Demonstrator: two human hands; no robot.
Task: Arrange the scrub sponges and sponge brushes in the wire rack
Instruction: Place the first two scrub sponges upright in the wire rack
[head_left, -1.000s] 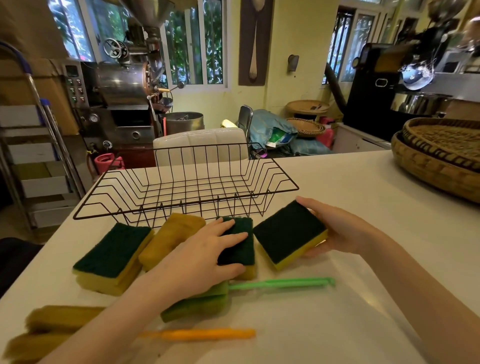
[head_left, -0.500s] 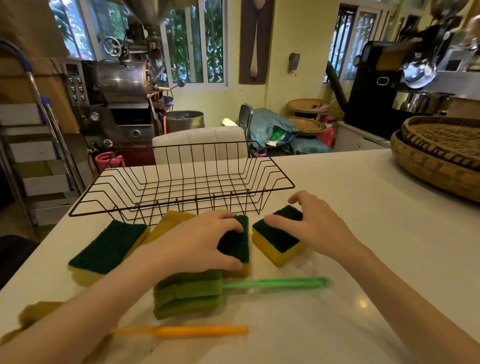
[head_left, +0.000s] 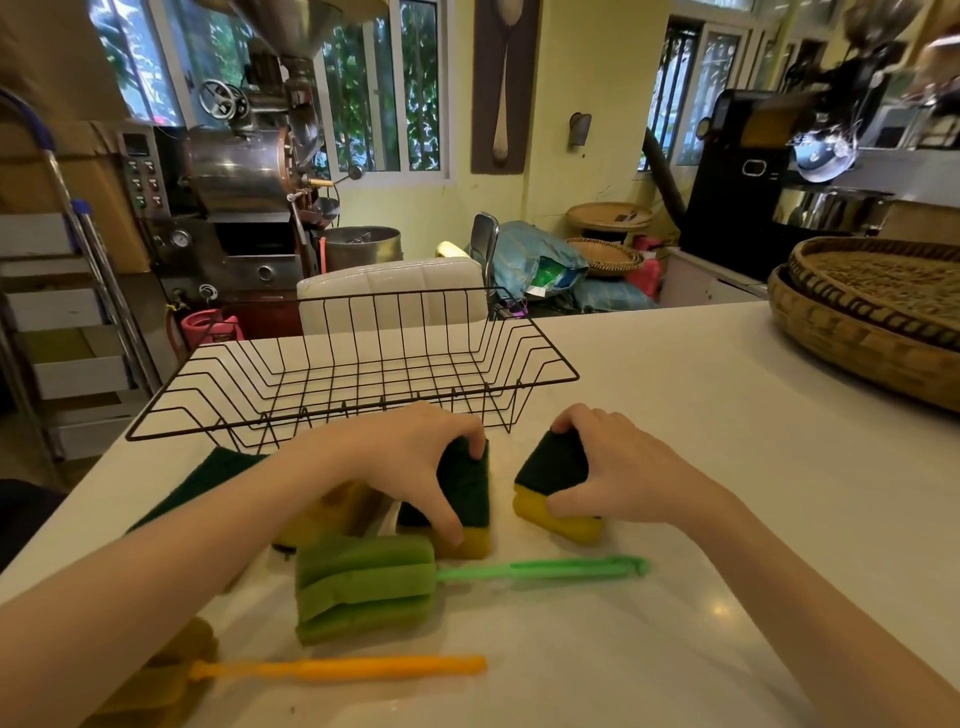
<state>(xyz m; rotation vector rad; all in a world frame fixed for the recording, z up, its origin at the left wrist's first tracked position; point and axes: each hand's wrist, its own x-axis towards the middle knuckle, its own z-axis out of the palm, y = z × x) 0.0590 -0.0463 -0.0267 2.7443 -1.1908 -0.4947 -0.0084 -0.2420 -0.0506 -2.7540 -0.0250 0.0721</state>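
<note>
A black wire rack (head_left: 353, 379) stands on the white counter (head_left: 701, 415) toward its far left, its basket holding nothing. Just in front of the rack, the left hand (head_left: 410, 462) is clenched over a green-topped yellow scrub sponge (head_left: 467, 488), fingers hooked over its far end and thumb pressed against its near yellow side. The right hand (head_left: 618, 467) grasps a second green-and-yellow scrub sponge (head_left: 556, 483) in the same fashion, fingertips on the far edge, thumb on the yellow foam; this sponge sits tilted, one corner raised. The two held sponges lie near each other but apart.

Behind the left forearm, a third sponge with a dark green pad (head_left: 208, 478) lies flat by the left edge of the counter, and a yellowish sponge (head_left: 332, 514) is partly hidden; its exact position cannot be determined.

Toward the near edge, a green sponge brush with a ribbed foam head (head_left: 363, 587) lies with its green plastic handle pointing right. Nearer still, an orange-handled sponge brush (head_left: 337, 667) lies parallel, its yellow head at the near left corner, blurred.

A woven basket tray (head_left: 857, 332) rests at the far right edge.
</note>
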